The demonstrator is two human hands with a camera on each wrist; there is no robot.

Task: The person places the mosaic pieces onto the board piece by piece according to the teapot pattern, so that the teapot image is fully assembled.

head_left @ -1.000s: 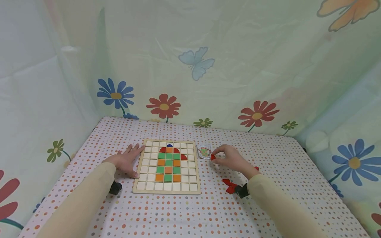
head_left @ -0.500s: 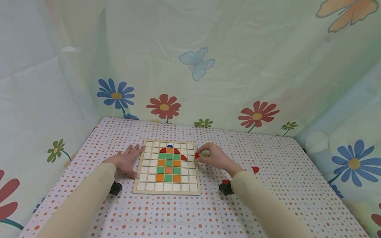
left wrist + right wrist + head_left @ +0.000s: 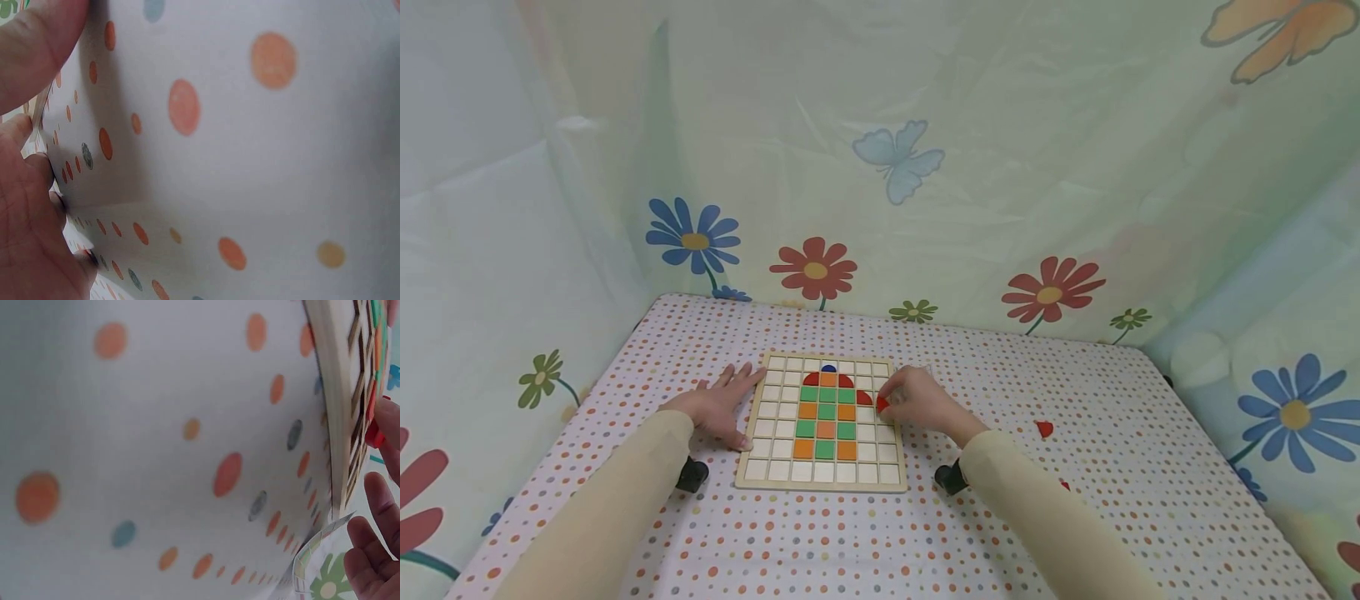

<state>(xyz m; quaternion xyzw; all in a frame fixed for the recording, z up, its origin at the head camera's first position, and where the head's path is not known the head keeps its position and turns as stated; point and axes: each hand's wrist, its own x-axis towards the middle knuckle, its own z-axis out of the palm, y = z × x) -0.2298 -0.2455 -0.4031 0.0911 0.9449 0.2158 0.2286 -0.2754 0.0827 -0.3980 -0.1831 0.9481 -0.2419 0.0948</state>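
My left hand (image 3: 715,410) rests spread on the table, its thumb and fingertips at the left edge of a wooden grid board (image 3: 820,486). Green and orange square tiles (image 3: 826,411) fill a tower shape in the board's middle, with red curved pieces and a blue piece (image 3: 828,368) at the top. One red curved tile (image 3: 865,398) lies to the right of the tower. Between thumb and index finger, my right hand (image 3: 925,404) pinches another red curved tile (image 3: 882,404), just right of that one, over the board's right columns. The pinched tile (image 3: 374,432) also shows in the right wrist view.
A picture card (image 3: 306,562) lies by the board's right edge, mostly hidden behind my right hand in the head view. Farther right on the dotted tablecloth are a red tile (image 3: 1044,428) and another red bit (image 3: 1064,484), partly covered by the sleeve.
My right hand has carried the red tile leftward, from beside the card to over the board's right columns. The left hand has stayed in place.
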